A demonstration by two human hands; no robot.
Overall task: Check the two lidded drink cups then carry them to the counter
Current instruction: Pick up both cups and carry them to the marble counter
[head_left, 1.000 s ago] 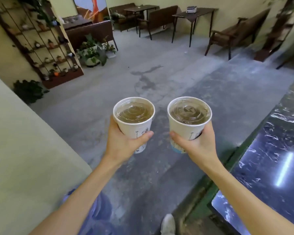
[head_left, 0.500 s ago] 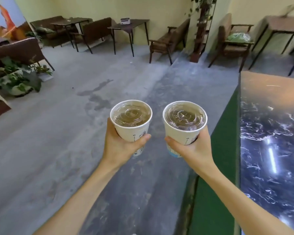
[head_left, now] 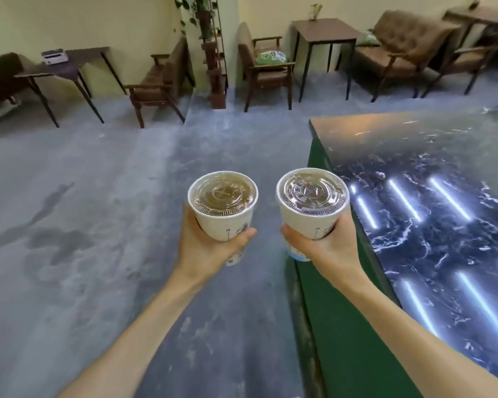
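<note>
Head view: two lidded cups (head_left: 223, 209), two hands (head_left: 210, 248).

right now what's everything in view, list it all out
drink cups: 2, white paper, clear lids, one in each hand, apart
counter: 1, dark marble top, green side, right
armchairs: 2, brown, far wall, either side of plant stand
sofa: 1, brown, far right
side tables: 2, dark brown, far wall
plant stand: 1, dark with green vine, far centre
floor: grey concrete, stained left
left hand: grip around left cup
right hand: grip around right cup
</note>
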